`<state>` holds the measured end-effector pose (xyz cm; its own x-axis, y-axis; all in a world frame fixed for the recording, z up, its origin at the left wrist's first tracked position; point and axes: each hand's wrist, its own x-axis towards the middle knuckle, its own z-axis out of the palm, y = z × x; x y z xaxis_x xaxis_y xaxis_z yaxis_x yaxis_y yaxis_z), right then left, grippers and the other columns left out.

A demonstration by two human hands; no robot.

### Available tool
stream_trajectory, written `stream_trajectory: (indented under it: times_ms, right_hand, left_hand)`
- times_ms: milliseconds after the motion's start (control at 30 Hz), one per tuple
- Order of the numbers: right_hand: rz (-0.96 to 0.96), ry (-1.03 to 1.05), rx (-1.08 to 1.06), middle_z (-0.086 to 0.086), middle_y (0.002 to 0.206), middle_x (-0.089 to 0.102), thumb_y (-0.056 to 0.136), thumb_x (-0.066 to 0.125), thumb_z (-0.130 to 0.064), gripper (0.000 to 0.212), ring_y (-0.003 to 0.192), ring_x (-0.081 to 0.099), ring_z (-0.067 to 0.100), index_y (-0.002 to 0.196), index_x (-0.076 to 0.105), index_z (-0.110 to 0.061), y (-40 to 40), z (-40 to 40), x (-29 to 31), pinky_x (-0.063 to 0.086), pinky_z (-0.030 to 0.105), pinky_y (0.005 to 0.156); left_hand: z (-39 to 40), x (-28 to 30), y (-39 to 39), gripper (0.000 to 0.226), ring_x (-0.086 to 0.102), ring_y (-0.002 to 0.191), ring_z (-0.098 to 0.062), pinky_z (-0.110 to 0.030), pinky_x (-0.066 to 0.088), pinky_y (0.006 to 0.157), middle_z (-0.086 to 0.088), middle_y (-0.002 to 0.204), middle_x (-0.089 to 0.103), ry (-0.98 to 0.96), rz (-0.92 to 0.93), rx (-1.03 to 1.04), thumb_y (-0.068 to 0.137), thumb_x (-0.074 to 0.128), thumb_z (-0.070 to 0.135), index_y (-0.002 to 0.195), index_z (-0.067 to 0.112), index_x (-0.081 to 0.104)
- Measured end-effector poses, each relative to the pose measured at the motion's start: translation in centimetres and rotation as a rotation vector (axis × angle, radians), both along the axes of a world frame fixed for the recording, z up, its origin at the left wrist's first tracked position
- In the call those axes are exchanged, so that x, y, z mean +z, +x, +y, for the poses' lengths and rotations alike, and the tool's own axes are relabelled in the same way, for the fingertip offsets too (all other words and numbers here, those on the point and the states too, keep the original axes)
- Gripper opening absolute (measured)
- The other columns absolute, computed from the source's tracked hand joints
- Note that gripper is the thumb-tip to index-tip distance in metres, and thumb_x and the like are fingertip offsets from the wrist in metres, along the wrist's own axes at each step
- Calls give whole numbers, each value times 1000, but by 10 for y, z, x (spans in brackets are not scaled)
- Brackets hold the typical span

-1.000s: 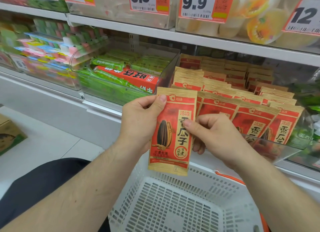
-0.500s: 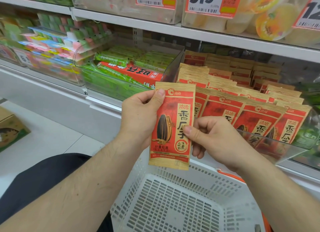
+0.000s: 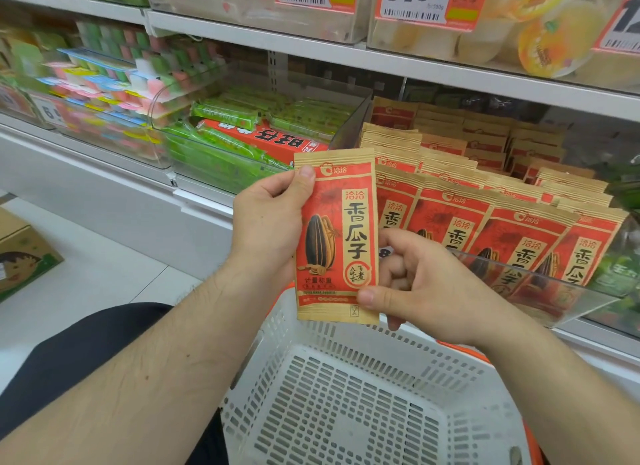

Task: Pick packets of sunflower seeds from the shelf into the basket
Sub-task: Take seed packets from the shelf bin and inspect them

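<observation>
seed packet upright over the white basket, face toward camera — left hand pinches its top-left edge, right hand pinches the bottom-right corner — probably checking the label before dropping it in

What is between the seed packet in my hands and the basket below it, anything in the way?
Nothing visible. The packet, held by the left hand and right hand, hangs just above the near rim of the white basket, whose open top shows only bare slotted floor.
</observation>
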<state>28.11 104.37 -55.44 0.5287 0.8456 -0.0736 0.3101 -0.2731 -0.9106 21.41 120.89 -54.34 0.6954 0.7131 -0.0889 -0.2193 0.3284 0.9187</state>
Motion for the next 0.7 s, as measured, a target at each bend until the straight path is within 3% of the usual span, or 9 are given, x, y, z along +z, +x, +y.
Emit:
stream_trajectory:
  times_ms: [167,300,367,433,500,600,700]
  right_hand:
    - [-134,21,-96,2,57,60,83,77,-9,51,51,64,21,114,53,-41,-4,3,-1,57,37,57]
    - [-376,-11,-125,-1,59,63,82,79,-17,63,50,60,12,117,44,-57,-7,6,-5,54,37,61]
    - [-430,-60,-82,-5,58,62,82,80,-22,66,51,59,10,129,45,-51,-10,9,-8,53,35,60]
    - [-409,-75,-46,-2,58,63,84,76,-30,49,51,60,12,128,54,-39,-12,10,-9,54,38,60]
    - [-399,-15,-88,5,59,63,90,64,-38,23,51,60,20,108,68,-25,-11,12,-8,53,43,59]
    - [-296,134,-231,5,60,64,96,53,-36,33,47,61,21,77,65,-12,-9,12,-7,53,41,53]
    - [-229,192,-284,-2,56,62,102,50,-19,31,43,59,17,73,57,-10,-7,14,-6,47,33,48]
  left_hand:
    - [11,-4,2,26,69,69,-14,-32,54,70,-1,81,76,116,164,-111,102,51,32,95,16,71]
    - [6,-10,6,30,68,68,-7,-35,50,76,5,79,73,111,183,-244,104,43,36,106,18,66]
    - [3,-14,8,36,69,68,-7,-31,49,71,2,82,73,73,182,-286,104,41,39,119,13,61]
    - [4,-18,9,41,69,71,-9,-31,49,71,1,84,73,80,205,-332,104,39,42,123,11,60]
    - [5,-21,9,43,67,68,-9,-32,48,72,5,76,70,131,241,-382,102,41,45,122,10,58]
    - [4,-23,6,39,67,70,-15,-39,50,77,5,71,69,211,267,-495,95,51,50,110,14,55]
    - [-1,-24,5,46,69,83,-27,-49,51,91,-6,85,71,268,290,-644,80,56,56,106,18,62]
